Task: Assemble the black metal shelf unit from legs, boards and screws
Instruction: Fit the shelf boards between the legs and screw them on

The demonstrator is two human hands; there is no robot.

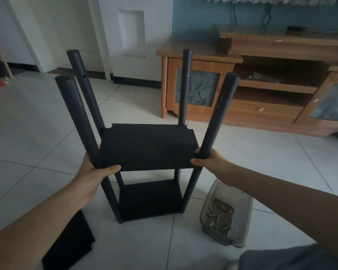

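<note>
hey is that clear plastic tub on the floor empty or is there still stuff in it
Not empty. The clear tub on the floor tiles still has several loose silver screws lying scattered on its bottom.

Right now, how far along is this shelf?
Done: four legs stand around the bottom board. In hand: the left hand and right hand each grip a front leg at the middle board. Left: another board on the floor and screws in the tray.
</note>
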